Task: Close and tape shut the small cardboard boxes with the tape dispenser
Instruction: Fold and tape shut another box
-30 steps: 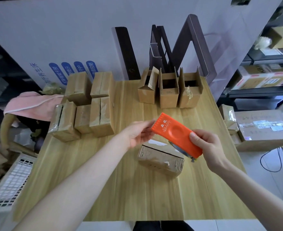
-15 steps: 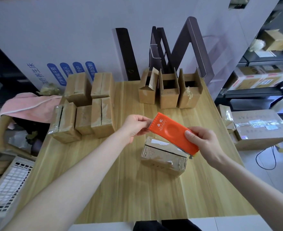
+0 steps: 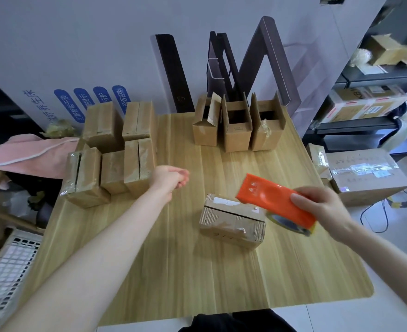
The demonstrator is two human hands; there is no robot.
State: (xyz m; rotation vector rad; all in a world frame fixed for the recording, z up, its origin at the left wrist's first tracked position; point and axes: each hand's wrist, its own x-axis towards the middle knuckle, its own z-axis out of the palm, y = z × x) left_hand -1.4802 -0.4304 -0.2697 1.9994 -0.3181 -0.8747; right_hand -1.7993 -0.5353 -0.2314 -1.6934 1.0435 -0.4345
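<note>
A small closed cardboard box lies in the middle of the wooden table. My right hand grips the orange tape dispenser, held just above the box's right end, with its tape roll showing underneath. My left hand hovers to the left of the box, apart from it, with its fingers curled together; I see nothing in them. Three open boxes stand in a row at the back of the table. Several taped boxes are stacked at the back left.
Dark panels lean on the wall behind the open boxes. A large taped carton sits on the floor to the right, beside shelves with more cartons. A pink cloth and a white crate are off the table's left edge.
My left hand has let go of the dispenser's front end and moved left and away. My right hand carried the dispenser to the right, past the box's right end.
</note>
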